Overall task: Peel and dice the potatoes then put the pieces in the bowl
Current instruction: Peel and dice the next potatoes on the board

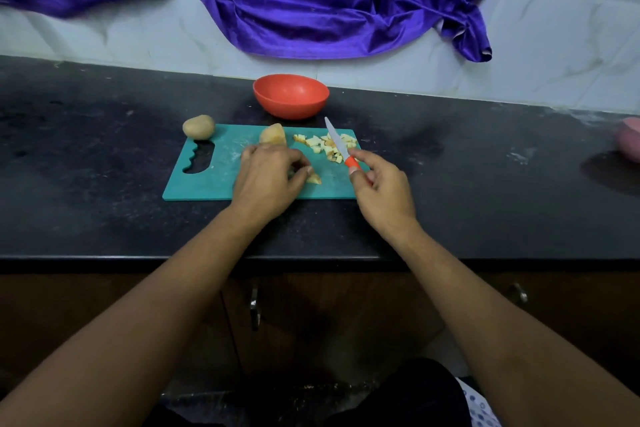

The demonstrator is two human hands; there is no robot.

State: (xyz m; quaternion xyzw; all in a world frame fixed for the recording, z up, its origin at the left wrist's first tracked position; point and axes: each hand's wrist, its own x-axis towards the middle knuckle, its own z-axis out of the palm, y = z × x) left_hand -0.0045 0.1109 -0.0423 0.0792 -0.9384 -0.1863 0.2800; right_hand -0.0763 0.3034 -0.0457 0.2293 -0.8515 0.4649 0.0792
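Roughly midway, judging by the layout. Already diced: a small heap of potato cubes [325,146] on the right part of the teal cutting board [207,180], not yet moved to the red bowl [291,95] just behind the board, with no pieces visible inside. Left to do: a large potato chunk [273,134] at the board's far edge, plus a whole unpeeled potato [198,127] at its far left corner on the dark bench [104,166]. Left hand [266,173] curled, pinching a small potato wedge [313,178] down on the board. Right hand [377,191] closed round the orange handle of a paring knife [337,140], blade angled up over the cubes.
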